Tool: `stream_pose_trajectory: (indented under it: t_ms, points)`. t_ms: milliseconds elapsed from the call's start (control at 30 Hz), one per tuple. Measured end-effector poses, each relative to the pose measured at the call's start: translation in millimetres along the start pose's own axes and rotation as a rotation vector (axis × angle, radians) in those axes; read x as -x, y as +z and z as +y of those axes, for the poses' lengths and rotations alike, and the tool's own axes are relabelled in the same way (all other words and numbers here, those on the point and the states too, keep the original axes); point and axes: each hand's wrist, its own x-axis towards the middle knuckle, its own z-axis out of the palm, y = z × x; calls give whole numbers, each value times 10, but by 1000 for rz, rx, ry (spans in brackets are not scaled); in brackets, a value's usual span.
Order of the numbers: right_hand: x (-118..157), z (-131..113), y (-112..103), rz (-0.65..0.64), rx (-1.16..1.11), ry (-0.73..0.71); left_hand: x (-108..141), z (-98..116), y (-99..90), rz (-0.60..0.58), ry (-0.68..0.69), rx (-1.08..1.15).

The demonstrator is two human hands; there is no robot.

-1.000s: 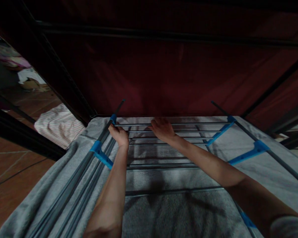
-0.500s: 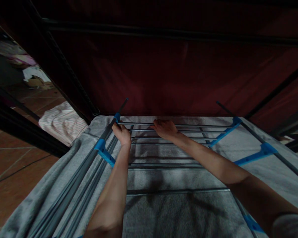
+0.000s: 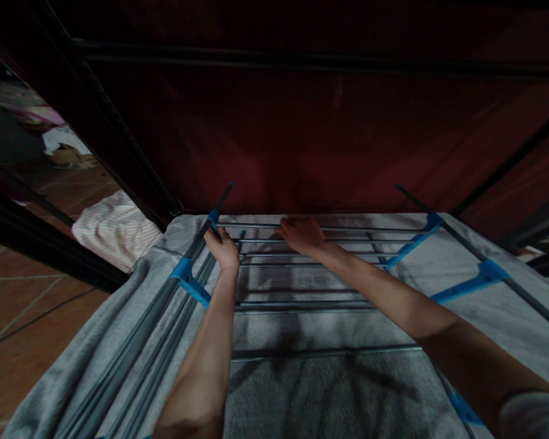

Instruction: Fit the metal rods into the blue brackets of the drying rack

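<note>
A rack of grey metal tubes (image 3: 348,305) with blue plastic brackets lies across a grey blanket. At its far left corner my left hand (image 3: 223,249) is closed around a blue bracket (image 3: 213,217), thumb on the near side and some fingers hidden behind it. My right hand (image 3: 302,236) lies over the far crossbars, fingers curled round the farthest metal rod (image 3: 366,230); the fingertips are out of sight. On the right side, another blue bracket (image 3: 427,225) joins the rods to a long grey upright tube (image 3: 466,244).
A dark red panel (image 3: 274,140) with black frame bars rises right behind the rack's far end. To the left, a striped cloth (image 3: 116,228) sits beyond a dark post, above a tiled floor (image 3: 27,305). The grey blanket (image 3: 265,396) runs under everything.
Both hands stay at the same places on the rack. The left wrist has turned slightly, and the view has shifted a little.
</note>
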Motion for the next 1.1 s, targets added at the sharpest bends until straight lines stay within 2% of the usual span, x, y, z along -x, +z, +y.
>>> stream_pose_trajectory:
  t_ms: [633, 867, 1100]
  points:
    - [-114, 133, -83, -96, -82, -54, -10, -61, -13, 31, 24, -25]
    - [-98, 84, -139, -57, -28, -44, -16, -78, -2, 27, 22, -26]
    - [-132, 110, -144, -49, -19, -124, 2, -43, 13, 42, 31, -32]
